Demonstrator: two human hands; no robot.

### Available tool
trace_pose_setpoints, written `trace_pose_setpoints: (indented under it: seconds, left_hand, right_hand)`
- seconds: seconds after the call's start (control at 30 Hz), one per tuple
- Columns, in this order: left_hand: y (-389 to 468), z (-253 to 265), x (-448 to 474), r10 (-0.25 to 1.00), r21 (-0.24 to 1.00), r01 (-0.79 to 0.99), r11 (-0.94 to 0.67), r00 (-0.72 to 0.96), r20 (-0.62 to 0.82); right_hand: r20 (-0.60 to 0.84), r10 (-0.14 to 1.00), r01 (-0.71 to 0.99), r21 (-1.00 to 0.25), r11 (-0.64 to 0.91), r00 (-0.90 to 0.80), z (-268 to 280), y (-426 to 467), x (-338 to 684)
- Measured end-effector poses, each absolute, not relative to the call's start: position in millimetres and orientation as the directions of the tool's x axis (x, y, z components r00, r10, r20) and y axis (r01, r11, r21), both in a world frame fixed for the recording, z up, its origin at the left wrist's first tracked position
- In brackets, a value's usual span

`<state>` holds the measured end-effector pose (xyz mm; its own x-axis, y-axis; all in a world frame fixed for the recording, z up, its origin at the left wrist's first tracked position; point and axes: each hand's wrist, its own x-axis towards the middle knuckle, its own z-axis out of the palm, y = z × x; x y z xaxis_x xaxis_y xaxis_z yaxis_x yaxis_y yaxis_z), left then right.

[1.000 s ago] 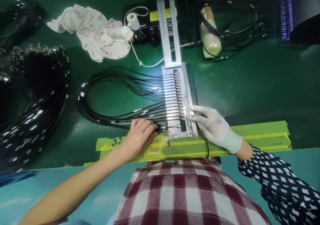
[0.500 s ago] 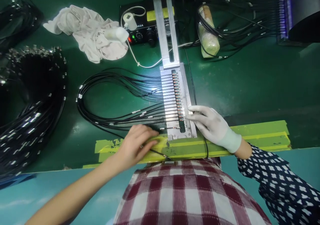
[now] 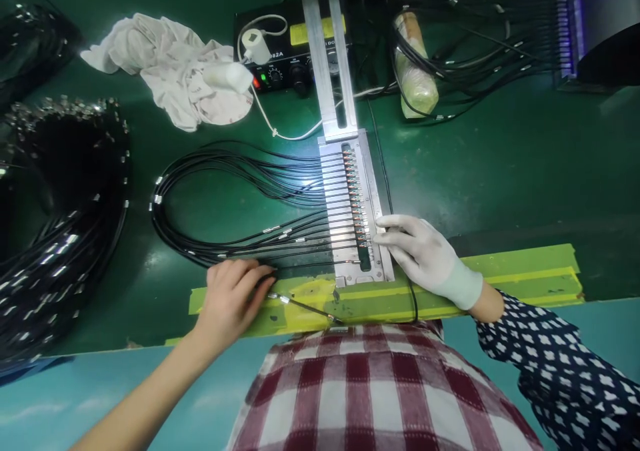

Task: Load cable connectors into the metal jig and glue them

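My bare left hand lies at the table's front edge, thumb and fingers closed on a thin black cable. From there the cable runs right onto the lowest part of a metal fixture. Several more black cables lie side by side across this fixture, their stripped ends in its slot, and loop round to the left. My right hand, in a white glove, rests with fingers stretched onto the fixture's right edge. Below my left fingers, another cable end lies on the yellow tape.
Behind the fixture stand a slotted metal arm and a black control box. A white cloth lies at back left, near a large cable bundle. At back right are a wrapped bottle and more cables. Yellow tape lines the front edge.
My left hand has slid left along the cable, away from the fixture, uncovering more of the cable end on the tape. My right hand has stayed on the fixture.
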<state>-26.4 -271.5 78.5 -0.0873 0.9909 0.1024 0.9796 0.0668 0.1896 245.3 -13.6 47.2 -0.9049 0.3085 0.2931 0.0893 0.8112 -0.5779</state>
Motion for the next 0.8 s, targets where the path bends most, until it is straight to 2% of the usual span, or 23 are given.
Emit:
trace_pose_setpoints:
  seconds: [0.13, 0.27, 0.4, 0.5, 0.63, 0.8]
  left_hand:
    - [-241, 68, 4, 0.987, 0.216, 0.974, -0.063, 0.028, 0.159]
    - [-220, 62, 16, 0.986, 0.326, 0.944, -0.052, -0.002, 0.164]
    - [-227, 70, 5, 0.959, 0.454, 0.887, -0.089, -0.048, 0.281]
    - [-227, 74, 4, 0.968, 0.517, 0.845, -0.135, 0.001, 0.251]
    - [-214, 68, 12, 0.973, 0.522, 0.823, -0.225, 0.156, 0.173]
    - [-205, 63, 9, 0.974, 0.48, 0.848, -0.224, 0.185, 0.128]
  right_hand:
    - [0.286, 0.327, 0.111, -0.576, 0.81, -0.901, 47, -14, 244]
    - [0.296, 0.313, 0.102, -0.559, 0.823, -0.903, 48, -15, 245]
    - [0.297, 0.315, 0.101, -0.564, 0.82, -0.901, 48, -15, 245]
    - [0.285, 0.324, 0.109, -0.575, 0.811, -0.902, 48, -15, 244]
    - [0.28, 0.331, 0.113, -0.586, 0.803, -0.901, 48, -15, 244]
    - [0.271, 0.323, 0.105, -0.597, 0.795, -0.907, 47, -14, 245]
